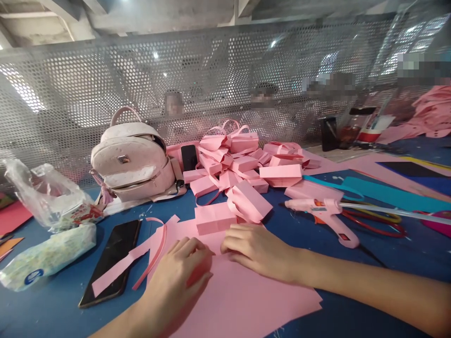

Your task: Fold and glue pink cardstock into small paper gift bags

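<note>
My left hand [181, 270] rests on a large pink paper sheet [246, 295], its fingers bent and the thumb held apart, nothing visible between them. Facing it, my right hand [252, 249] lies on the same sheet with the fingers loosely curved and apart, holding nothing that shows. Just beyond my fingertips sit a folded pink paper box [215, 218] and a tilted pink box [250, 202]. A curved pink paper strip [160, 251] lies left of my left hand, and a paler pink strip [121, 272] crosses a black phone [112, 263].
Folded pink pieces form a heap [229, 159] behind the sheet. A pink glue gun [327, 211] with its cord lies to the right. A pale backpack [132, 159], a tissue pack [49, 256] and a plastic bag [49, 192] stand left. A perforated metal screen [211, 61] closes the back.
</note>
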{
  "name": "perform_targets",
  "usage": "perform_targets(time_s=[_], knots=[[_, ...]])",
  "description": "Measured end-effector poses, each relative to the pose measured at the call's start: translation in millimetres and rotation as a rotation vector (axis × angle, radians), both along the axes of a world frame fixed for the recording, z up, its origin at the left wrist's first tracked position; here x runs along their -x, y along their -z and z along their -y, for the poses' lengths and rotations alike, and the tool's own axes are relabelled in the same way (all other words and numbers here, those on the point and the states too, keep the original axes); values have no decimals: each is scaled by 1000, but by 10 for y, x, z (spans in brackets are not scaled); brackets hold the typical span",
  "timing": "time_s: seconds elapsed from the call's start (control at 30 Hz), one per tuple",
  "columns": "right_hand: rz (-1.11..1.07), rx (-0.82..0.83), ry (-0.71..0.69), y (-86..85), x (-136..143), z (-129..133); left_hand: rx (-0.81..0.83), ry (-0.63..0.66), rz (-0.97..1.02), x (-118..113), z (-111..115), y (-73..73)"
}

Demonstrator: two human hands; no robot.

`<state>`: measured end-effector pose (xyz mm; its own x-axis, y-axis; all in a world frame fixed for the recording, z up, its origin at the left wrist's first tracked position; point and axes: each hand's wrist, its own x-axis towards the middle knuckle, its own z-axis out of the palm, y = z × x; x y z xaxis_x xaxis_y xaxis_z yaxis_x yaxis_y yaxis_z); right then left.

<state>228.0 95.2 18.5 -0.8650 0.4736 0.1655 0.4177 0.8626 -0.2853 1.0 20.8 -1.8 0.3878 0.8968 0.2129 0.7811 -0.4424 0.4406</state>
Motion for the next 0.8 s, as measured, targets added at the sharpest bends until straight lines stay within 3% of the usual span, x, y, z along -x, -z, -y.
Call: perform_targets(time_s=[0.23,0.43,0.63,0.8], knots=[[-62,-140,-81,80,-12,21,-335,170,-48,23,-70,53],[-28,-256,-146,147,-6,16,-644,200,-188,25,-61,188],[-52,-290,-107,212,5,103,-696,252,-390,35,-2,128],[-8,-490,-73,300,12,238,-705,239,-435,7,27,137]])
